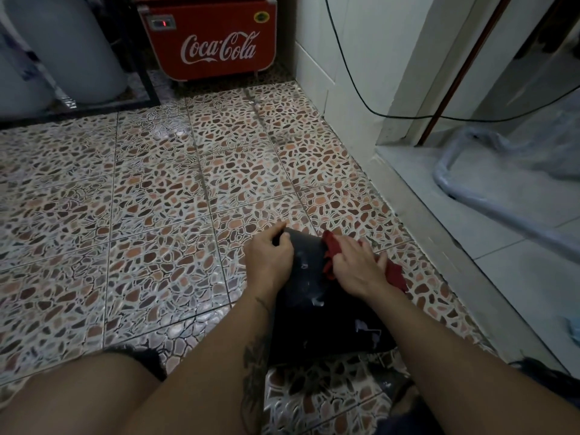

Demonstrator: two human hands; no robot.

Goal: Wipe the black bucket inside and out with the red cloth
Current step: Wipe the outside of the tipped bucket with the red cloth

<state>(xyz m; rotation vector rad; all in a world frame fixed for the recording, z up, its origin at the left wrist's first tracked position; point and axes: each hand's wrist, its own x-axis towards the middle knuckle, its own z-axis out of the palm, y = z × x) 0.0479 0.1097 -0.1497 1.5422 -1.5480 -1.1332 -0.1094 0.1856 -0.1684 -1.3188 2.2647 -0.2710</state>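
Bucket [309,262] lies lower centre, left hand [268,255] gripping its far edge; right hand [354,265], fingers flat, presses cloth [396,274] on its outside; inside seemingly not yet wiped, though hidden.

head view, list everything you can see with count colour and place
black bucket: 1, black, on its side on the floor between the hands
red cloth: 1, red, on the bucket under the right hand
cooler: 1, red, white lettering, top centre
drums: 2, white, top left
cable: 1, black, along the white wall, top right
floor: 1, brown and white pebble tiles
left hand: 1, grips the bucket's far end
right hand: 1, presses the cloth on the bucket
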